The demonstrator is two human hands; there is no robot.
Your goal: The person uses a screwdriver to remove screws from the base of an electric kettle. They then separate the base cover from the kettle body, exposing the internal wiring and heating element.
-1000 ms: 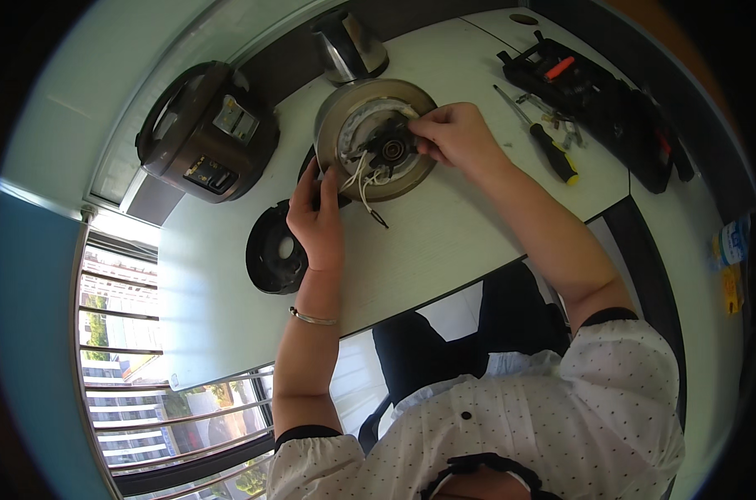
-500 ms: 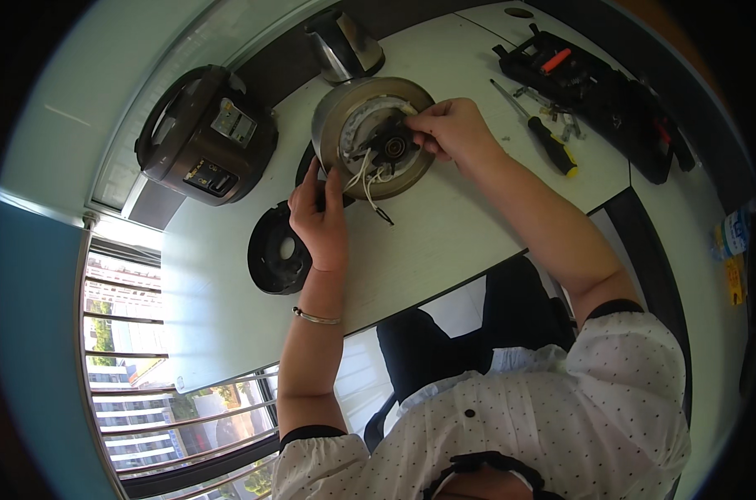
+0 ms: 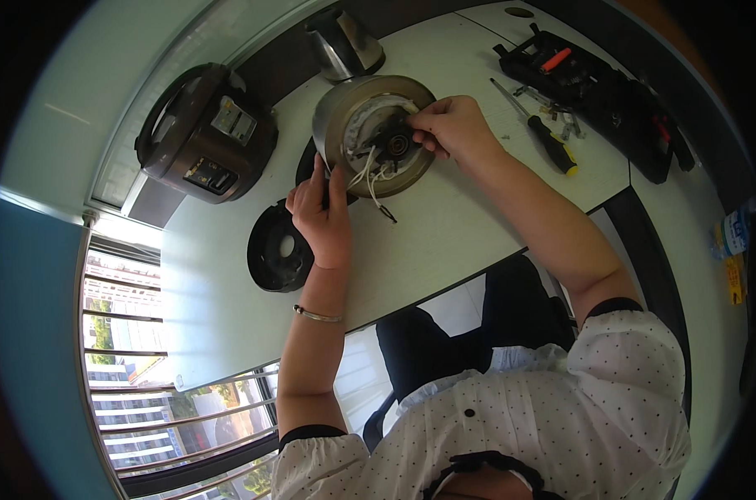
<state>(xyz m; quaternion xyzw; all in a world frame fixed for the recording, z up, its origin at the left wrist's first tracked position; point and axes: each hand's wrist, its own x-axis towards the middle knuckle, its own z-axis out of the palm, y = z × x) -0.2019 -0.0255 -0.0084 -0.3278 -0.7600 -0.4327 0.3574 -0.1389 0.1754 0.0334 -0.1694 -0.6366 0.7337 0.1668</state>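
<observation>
A metal electric kettle lies tipped on the white table with its opened underside facing me. A black round connector sits in the middle of that underside, with loose white wires hanging below it. My left hand grips the kettle's left rim between thumb and fingers. My right hand is closed in a pinch at the upper right edge of the connector; the fingertips partly hide what they hold. Beside my left wrist rests a black round base cover with a hole in it.
A brown electric cooker stands at the left, and a steel jug behind the kettle. To the right lie a yellow-and-black screwdriver, small metal bits and an open black tool case. A barred window is at lower left.
The kettle's underside has shifted very slightly, and my left hand has edged a little with it. My right hand keeps its pinch at the connector.
</observation>
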